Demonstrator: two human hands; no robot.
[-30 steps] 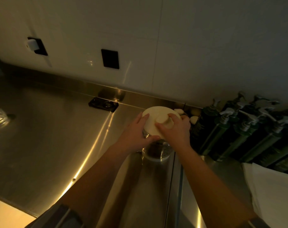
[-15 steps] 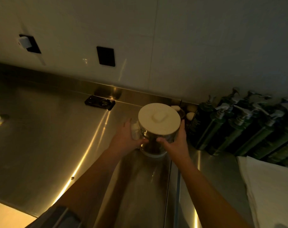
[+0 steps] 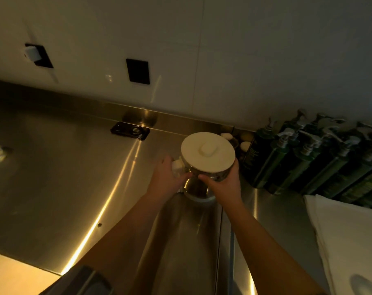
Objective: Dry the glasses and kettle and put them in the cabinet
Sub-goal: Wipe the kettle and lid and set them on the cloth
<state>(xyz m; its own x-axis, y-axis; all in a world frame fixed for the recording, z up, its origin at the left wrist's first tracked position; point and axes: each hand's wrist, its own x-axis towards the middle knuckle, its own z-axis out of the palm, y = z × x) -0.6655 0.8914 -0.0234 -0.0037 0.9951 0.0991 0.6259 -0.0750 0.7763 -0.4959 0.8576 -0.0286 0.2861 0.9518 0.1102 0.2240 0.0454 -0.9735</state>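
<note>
Fingers of both hands, left hand (image 3: 167, 179) and right hand (image 3: 222, 184), curl around the lidded kettle (image 3: 204, 167) near the steel counter's (image 3: 53, 167) back edge; white towel (image 3: 346, 241) unused, so drying seems unstarted, cabinet unseen.

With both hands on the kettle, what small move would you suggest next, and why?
Probably carry the kettle right to the white towel for drying. The left hand grips its handle, the right hand cups its body, and the lid is on.
</note>
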